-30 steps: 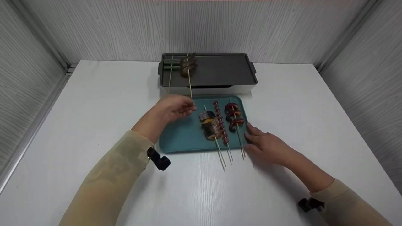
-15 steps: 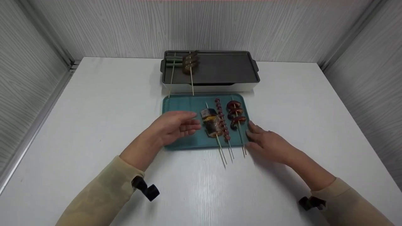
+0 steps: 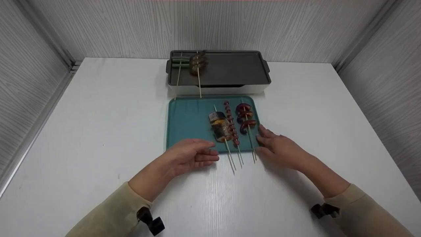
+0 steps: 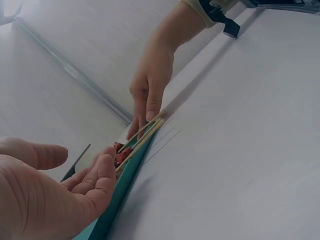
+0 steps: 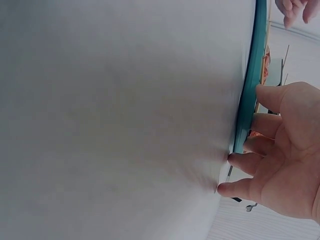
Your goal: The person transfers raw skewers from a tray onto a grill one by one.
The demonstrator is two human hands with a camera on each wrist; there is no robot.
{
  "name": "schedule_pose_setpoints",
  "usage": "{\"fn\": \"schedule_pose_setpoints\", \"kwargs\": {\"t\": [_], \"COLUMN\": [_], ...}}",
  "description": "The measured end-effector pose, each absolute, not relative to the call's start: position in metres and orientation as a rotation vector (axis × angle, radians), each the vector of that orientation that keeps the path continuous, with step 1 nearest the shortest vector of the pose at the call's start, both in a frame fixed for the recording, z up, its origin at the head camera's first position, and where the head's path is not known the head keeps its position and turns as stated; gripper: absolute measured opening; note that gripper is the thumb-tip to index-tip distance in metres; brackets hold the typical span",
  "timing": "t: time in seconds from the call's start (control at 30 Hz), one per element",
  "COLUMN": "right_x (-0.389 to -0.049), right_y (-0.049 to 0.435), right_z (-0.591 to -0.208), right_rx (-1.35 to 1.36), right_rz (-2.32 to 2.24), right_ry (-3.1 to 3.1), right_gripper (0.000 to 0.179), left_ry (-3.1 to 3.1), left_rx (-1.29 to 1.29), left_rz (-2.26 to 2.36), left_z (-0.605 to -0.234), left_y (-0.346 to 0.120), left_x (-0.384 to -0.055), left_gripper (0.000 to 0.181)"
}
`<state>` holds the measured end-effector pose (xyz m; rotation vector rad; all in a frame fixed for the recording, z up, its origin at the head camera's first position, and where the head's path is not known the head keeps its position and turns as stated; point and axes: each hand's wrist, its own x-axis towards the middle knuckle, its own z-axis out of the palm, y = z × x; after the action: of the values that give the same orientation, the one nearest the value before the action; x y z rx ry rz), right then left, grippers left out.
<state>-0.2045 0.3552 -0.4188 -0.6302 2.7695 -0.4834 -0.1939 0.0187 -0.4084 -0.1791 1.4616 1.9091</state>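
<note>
A teal tray (image 3: 187, 118) lies before me with three skewers on its right half: a fish skewer (image 3: 221, 126), a skewer of small red beads of food (image 3: 229, 118) and a skewer of curled dark-red pieces (image 3: 245, 118). Over the tray's front edge is my left hand (image 3: 190, 156), palm turned inward and fingers relaxed, holding nothing. Its fingertips are close to the fish skewer's sticks. My right hand (image 3: 279, 149) rests its fingertips against the tray's right edge, fingers extended. In the right wrist view the right hand (image 5: 290, 145) touches the tray's side (image 5: 250, 85).
Behind the tray stands a dark griddle (image 3: 236, 69) on a white base. On its left end lie a skewer of green pieces (image 3: 180, 62) and a brown skewer (image 3: 198, 63), their sticks jutting over the tray's back edge. White panels (image 3: 210, 29) enclose the table.
My left hand has moved back from the sticks by the griddle, across the tray, to its front edge. The right hand has stayed at the tray's right side.
</note>
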Motion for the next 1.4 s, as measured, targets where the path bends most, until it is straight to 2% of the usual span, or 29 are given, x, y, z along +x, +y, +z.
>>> {"fn": "schedule_pose_setpoints", "kwargs": {"t": [0.37,0.87,1.4], "right_x": [-0.206,-0.205,-0.205], "right_y": [0.354,0.356,0.356], "right_z": [-0.421,-0.421,-0.421], "right_rx": [-0.637,-0.601,-0.611], "right_rz": [-0.48,-0.496,-0.481], "right_ry": [2.773,2.778,2.781], "right_gripper": [0.061,0.06,0.061], "left_ry": [1.435,1.398,1.321], "left_rx": [-0.162,-0.201,-0.247], "left_rz": [1.83,1.836,1.908], "left_z": [-0.422,-0.425,-0.428], "left_y": [0.039,0.067,0.07], "left_x": [-0.175,-0.171,-0.171], "left_gripper": [0.048,0.055,0.04]}}
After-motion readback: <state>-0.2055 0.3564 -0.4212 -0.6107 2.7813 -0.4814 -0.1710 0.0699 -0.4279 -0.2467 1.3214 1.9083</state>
